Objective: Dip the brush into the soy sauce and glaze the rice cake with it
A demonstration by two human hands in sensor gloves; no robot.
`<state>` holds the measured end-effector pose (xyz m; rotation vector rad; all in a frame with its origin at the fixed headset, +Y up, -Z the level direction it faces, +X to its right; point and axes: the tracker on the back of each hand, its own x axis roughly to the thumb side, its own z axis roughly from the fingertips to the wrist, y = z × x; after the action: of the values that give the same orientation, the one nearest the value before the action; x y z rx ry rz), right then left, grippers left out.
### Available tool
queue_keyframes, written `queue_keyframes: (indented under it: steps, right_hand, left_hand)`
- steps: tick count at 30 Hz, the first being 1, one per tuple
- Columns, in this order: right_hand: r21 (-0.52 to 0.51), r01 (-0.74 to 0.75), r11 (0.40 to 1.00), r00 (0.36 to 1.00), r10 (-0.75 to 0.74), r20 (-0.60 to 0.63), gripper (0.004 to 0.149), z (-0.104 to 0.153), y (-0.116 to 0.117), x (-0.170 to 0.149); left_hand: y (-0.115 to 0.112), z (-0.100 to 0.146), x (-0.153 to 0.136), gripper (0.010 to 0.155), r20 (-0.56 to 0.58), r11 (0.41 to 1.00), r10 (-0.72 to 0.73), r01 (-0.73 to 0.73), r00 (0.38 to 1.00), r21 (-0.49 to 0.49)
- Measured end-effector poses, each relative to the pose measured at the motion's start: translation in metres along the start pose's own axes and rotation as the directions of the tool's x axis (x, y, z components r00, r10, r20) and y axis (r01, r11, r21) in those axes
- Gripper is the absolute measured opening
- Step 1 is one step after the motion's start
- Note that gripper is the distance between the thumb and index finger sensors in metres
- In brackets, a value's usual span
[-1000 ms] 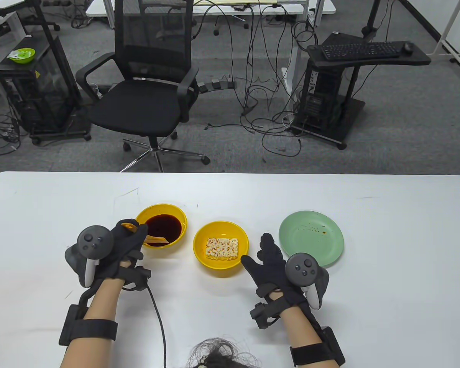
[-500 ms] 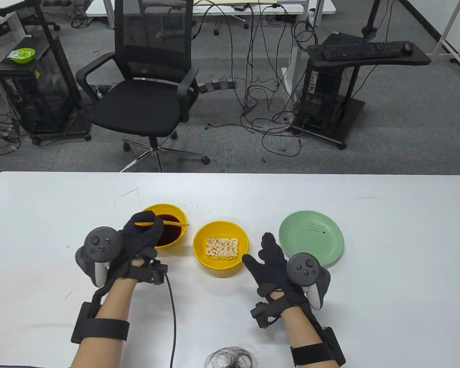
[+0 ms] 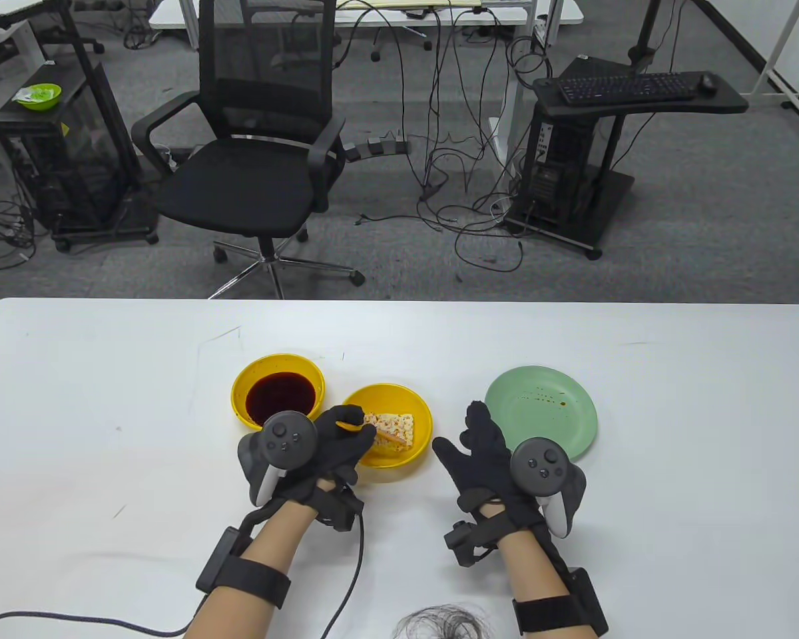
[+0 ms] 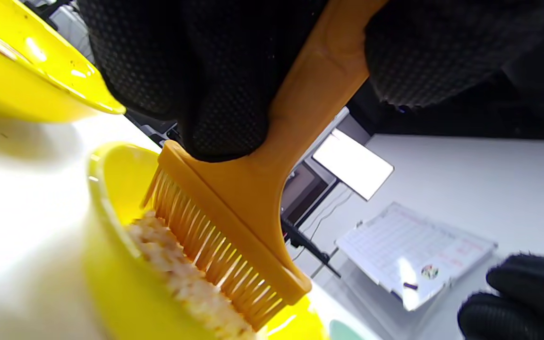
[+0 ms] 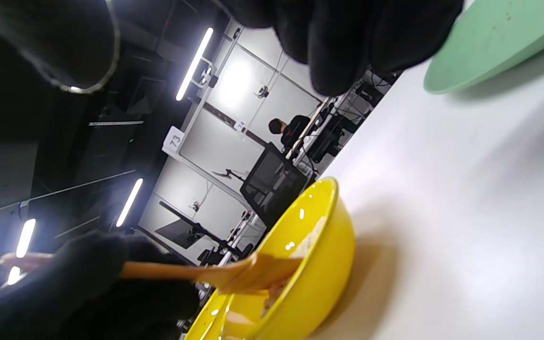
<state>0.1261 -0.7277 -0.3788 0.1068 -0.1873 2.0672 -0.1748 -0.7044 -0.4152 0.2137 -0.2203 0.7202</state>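
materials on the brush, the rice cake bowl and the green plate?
Orange basting brush: probably silicone or plastic, matte one-piece moulding with separate thick bristles. Yellow bowl holding the rice cake: likely glossy plastic or melamine, judging by sharp highlights on its rim. Pale green round plate: smooth, satin, probably the same.

brush (image 3: 373, 431) handle mostly hidden by left hand (image 3: 333, 452), seemingly

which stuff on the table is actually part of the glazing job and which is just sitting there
In use: brush gripped by the left hand, soy sauce bowl, rice cake in its yellow bowl.

Lying about: green plate, right hand resting open.
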Motion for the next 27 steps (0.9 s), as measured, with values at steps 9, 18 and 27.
queue_keyframes:
  steps: [9,18,27]
  right_hand:
    - [0.006,-0.009,1.000,1.000,0.009,0.003,0.090,0.001,0.002,0.001]
    - [0.001,-0.020,1.000,1.000,0.020,-0.002,0.090,0.000,0.001,-0.001]
    - [0.014,-0.040,0.999,0.999,0.040,0.008,0.090,0.002,0.005,0.001]
  left_hand:
    - [-0.007,-0.010,0.003,0.054,-0.012,0.995,0.093,-0.093,0.996,0.019]
    - [0.011,-0.010,-0.005,0.051,0.006,0.999,0.042,-0.042,0.999,-0.026]
    - [-0.012,-0.019,0.000,0.055,0.006,0.994,0.109,-0.109,0.994,-0.015]
